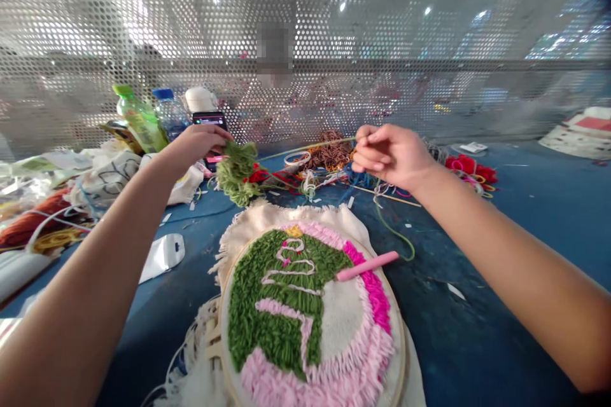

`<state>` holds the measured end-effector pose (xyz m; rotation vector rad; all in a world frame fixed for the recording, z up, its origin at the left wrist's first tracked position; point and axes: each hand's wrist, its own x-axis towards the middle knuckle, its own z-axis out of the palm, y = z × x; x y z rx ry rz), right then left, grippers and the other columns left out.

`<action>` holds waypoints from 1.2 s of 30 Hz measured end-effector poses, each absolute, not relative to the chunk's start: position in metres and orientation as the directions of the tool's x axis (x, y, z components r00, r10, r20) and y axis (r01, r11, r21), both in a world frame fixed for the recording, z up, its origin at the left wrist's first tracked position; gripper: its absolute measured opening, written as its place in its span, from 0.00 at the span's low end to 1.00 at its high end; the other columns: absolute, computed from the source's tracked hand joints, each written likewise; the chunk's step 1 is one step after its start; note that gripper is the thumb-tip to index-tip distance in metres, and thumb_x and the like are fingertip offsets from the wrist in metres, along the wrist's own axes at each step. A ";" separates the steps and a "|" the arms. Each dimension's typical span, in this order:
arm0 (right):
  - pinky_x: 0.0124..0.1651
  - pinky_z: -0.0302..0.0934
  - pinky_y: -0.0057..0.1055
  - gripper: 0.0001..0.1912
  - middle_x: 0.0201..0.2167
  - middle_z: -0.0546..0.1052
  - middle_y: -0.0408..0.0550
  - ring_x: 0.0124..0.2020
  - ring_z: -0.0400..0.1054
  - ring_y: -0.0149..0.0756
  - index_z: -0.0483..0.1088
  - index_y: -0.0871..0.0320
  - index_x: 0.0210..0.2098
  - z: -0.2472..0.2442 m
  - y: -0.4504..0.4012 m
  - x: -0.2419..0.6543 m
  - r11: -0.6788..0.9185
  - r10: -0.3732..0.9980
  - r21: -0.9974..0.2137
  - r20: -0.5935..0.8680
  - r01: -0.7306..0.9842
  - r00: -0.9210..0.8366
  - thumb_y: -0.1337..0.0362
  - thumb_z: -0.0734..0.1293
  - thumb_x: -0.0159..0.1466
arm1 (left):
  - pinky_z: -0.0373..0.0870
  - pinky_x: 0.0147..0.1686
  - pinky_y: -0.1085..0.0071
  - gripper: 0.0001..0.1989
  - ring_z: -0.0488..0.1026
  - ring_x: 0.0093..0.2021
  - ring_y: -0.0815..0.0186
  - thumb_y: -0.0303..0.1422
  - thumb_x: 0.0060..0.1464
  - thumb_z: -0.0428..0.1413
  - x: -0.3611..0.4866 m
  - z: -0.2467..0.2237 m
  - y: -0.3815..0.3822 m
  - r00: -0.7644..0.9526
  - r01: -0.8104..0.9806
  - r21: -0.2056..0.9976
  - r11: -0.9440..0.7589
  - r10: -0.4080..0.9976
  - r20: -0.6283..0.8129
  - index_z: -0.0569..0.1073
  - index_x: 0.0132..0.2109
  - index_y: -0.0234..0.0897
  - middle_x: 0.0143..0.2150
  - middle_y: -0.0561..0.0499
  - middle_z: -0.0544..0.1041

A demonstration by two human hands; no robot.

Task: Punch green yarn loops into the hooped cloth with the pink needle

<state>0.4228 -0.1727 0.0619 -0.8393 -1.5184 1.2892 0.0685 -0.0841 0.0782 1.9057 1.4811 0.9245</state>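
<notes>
Green yarn in a loose, fluffy bundle (237, 175) sits beyond the round wooden embroidery hoop (222, 324) on the blue tabletop (477, 343). The left hand (206, 138) touches the bundle's top, its grip impossible to tell; the right hand (389, 156), fingers curled, pinches a thin green strand (329, 143). A pink cylindrical tool (367, 266) lies across the tufted fabric (252, 305).

One head-worn view, looking forward and down, close over the hooped embroidery (281, 331)
</notes>
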 end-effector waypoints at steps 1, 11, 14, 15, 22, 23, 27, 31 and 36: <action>0.30 0.59 0.35 0.08 0.10 0.48 0.34 0.15 0.43 0.31 0.62 0.53 0.26 0.065 -0.173 0.425 0.240 0.931 -0.969 0.248 -0.064 -0.268 0.68 0.56 0.60 | 0.74 0.46 0.55 0.15 0.75 0.47 0.58 0.38 0.62 0.55 0.065 0.078 -0.083 0.197 0.578 0.779 -0.242 0.968 0.154 0.72 0.52 0.34 0.51 0.45 0.75; 0.28 0.59 0.34 0.06 0.17 0.69 0.42 0.20 0.63 0.33 0.71 0.57 0.38 0.076 -0.192 0.406 0.286 0.885 -0.892 0.107 0.349 -0.452 0.66 0.63 0.64 | 0.63 0.54 0.74 0.25 0.67 0.62 0.61 0.40 0.50 0.64 0.159 0.061 -0.138 0.759 0.456 0.737 -0.498 0.651 -0.030 0.73 0.57 0.53 0.63 0.56 0.72; 0.27 0.60 0.34 0.07 0.18 0.69 0.41 0.20 0.64 0.32 0.71 0.57 0.37 0.087 -0.204 0.399 0.286 0.881 -0.917 0.138 0.278 -0.454 0.68 0.61 0.65 | 0.66 0.49 0.75 0.15 0.74 0.53 0.62 0.38 0.54 0.60 0.177 0.044 -0.143 0.784 0.471 0.668 -0.576 0.620 -0.018 0.78 0.50 0.50 0.53 0.54 0.79; 0.27 0.60 0.34 0.07 0.16 0.67 0.40 0.19 0.63 0.31 0.71 0.56 0.36 0.091 -0.207 0.399 0.295 0.884 -0.931 0.180 0.216 -0.432 0.69 0.61 0.65 | 0.67 0.46 0.74 0.11 0.76 0.48 0.63 0.37 0.57 0.57 0.178 0.039 -0.140 0.784 0.482 0.639 -0.599 0.620 -0.011 0.80 0.46 0.48 0.47 0.53 0.82; 0.31 0.56 0.36 0.22 0.10 0.56 0.32 0.14 0.53 0.17 0.71 0.59 0.26 0.123 -0.201 0.441 0.350 0.937 -0.937 0.349 -0.018 0.029 0.76 0.50 0.65 | 0.67 0.41 0.67 0.10 0.75 0.38 0.63 0.34 0.58 0.54 0.153 0.028 -0.106 0.729 0.576 0.463 -0.673 0.680 0.080 0.79 0.44 0.41 0.40 0.51 0.82; 0.30 0.55 0.37 0.24 0.09 0.55 0.32 0.13 0.52 0.16 0.71 0.60 0.25 0.125 -0.200 0.450 0.333 0.941 -0.943 0.333 0.007 0.065 0.75 0.48 0.65 | 0.66 0.39 0.69 0.10 0.75 0.36 0.63 0.35 0.59 0.53 0.150 0.029 -0.103 0.705 0.600 0.443 -0.666 0.702 0.100 0.79 0.42 0.42 0.37 0.51 0.81; 0.26 0.48 0.42 0.25 0.06 0.49 0.34 0.12 0.47 0.14 0.69 0.65 0.23 0.128 -0.205 0.484 0.225 0.971 -0.951 0.237 0.212 0.032 0.76 0.45 0.63 | 0.64 0.35 0.71 0.11 0.74 0.34 0.61 0.39 0.56 0.53 0.137 0.039 -0.098 0.615 0.669 0.396 -0.630 0.767 0.181 0.79 0.41 0.44 0.35 0.51 0.81; 0.26 0.48 0.39 0.19 0.08 0.57 0.36 0.14 0.54 0.19 0.71 0.62 0.26 0.121 -0.205 0.508 0.110 0.992 -0.838 0.127 0.534 -0.004 0.73 0.51 0.64 | 0.66 0.39 0.69 0.16 0.74 0.41 0.59 0.42 0.54 0.55 0.126 0.051 -0.095 0.607 0.678 0.387 -0.624 0.773 0.183 0.76 0.48 0.43 0.43 0.49 0.80; 0.31 0.56 0.32 0.14 0.17 0.70 0.44 0.21 0.62 0.29 0.71 0.60 0.29 0.096 -0.182 0.509 0.039 0.952 -0.403 -0.263 0.914 -0.157 0.70 0.56 0.65 | 0.68 0.40 0.68 0.19 0.75 0.43 0.58 0.38 0.54 0.55 0.128 0.032 -0.090 0.626 0.703 0.357 -0.616 0.773 0.101 0.72 0.52 0.37 0.48 0.45 0.79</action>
